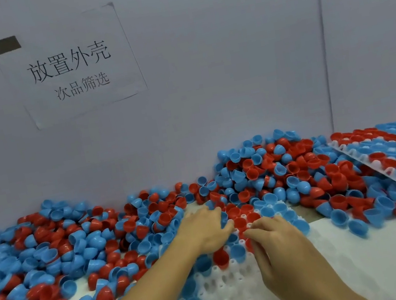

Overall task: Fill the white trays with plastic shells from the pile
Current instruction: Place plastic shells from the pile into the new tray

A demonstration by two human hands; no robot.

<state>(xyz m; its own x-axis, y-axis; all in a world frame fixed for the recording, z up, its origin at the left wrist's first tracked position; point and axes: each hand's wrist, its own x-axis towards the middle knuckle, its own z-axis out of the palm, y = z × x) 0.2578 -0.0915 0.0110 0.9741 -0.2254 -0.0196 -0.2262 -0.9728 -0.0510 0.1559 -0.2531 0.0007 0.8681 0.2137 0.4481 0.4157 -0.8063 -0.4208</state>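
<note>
A white tray (pixel 234 299) with round sockets lies in front of me, with red and blue shells seated along its far part and left side. A big pile of red and blue plastic shells (pixel 80 239) spreads along the wall from the left to behind the tray. My left hand (pixel 206 230) rests palm down on the tray's far rows, its fingers curled round a blue shell (pixel 223 218) at the fingertips. My right hand (pixel 280 249) lies over the tray's right part, fingers bent towards a red shell; whether it holds one is hidden.
A second white tray (pixel 390 168), filled with red and blue shells, leans at the right over the pile. Grey partition walls close the back and right, with a paper sign (pixel 68 66) taped on. White table surface (pixel 386 262) shows at the lower right.
</note>
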